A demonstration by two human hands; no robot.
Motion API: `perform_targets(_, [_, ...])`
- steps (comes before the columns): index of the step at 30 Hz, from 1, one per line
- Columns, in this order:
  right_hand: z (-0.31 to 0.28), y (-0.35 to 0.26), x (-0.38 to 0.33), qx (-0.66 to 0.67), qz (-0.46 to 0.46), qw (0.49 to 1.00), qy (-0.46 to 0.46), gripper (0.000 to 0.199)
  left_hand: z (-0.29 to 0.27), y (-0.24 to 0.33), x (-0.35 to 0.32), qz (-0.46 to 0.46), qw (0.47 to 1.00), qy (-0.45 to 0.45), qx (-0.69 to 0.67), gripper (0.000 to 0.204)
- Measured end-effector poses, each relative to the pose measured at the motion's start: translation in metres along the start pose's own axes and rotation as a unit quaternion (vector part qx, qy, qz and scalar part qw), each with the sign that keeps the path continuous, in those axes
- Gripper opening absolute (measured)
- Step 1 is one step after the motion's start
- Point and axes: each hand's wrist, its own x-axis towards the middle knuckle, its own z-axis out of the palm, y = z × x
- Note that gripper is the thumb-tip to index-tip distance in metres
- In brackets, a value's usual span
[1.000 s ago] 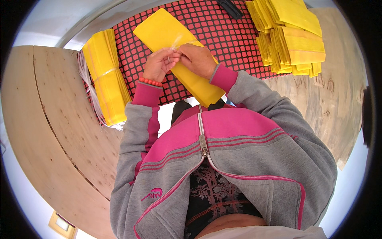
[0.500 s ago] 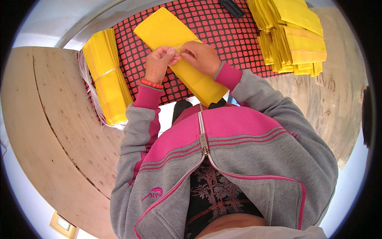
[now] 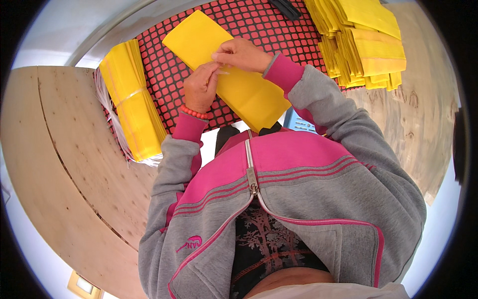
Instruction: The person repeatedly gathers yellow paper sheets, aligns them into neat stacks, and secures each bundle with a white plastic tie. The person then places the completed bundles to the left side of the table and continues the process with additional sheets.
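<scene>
A long folded bundle of yellow mesh-like material (image 3: 254, 97) lies slantwise on the red-and-black patterned cloth, its near end reaching toward my lap. Over its middle, my left hand (image 3: 200, 88), with a red bead bracelet at the wrist, is closed in a pinch. A short end of thin white strip (image 3: 223, 73) sticks out by those fingers. My right hand (image 3: 243, 55) pinches close beside it, thumb and fingertips together, the strip mostly hidden between the hands. To the left lies another yellow bundle (image 3: 132, 99), bound round its middle with a white band.
White strips (image 3: 107, 94) trail along the left bundle. Stacked yellow bundles (image 3: 368, 50) sit at the far right, with a black object (image 3: 285, 9) on the patterned cloth (image 3: 164, 74) nearby. Wooden boards (image 3: 74, 144) flank both sides. A blue plastic piece (image 3: 298, 122) shows below my right sleeve.
My right hand has moved up and slightly left, and my left hand has turned and dropped a little. More of the bundle's near half shows, and a white strip end is now visible.
</scene>
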Motion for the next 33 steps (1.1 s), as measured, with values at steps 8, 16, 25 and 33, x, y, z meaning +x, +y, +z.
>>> perform_targets(8, [0.003, -0.007, 0.001, -0.006, 0.065, 0.998, -0.022, 0.033, -0.001, -0.004, -0.001, 0.029, 1.000, -0.006, -0.005, 0.016])
perform_targets(16, [0.015, -0.004, -0.008, -0.029, -0.014, 0.992, 0.126, 0.022, 0.011, 0.001, -0.010, -0.035, 0.989, 0.120, -0.081, 0.010])
perform_targets(25, [0.003, 0.006, -0.017, -0.144, -0.004, 0.964, 0.222, 0.023, -0.002, -0.008, -0.050, -0.166, 0.981, 0.064, 0.077, 0.008])
perform_targets(33, [0.015, 0.005, 0.003, 0.186, 0.012, 0.970, 0.157, 0.025, -0.008, 0.000, -0.019, -0.193, 0.962, 0.077, -0.179, 0.022])
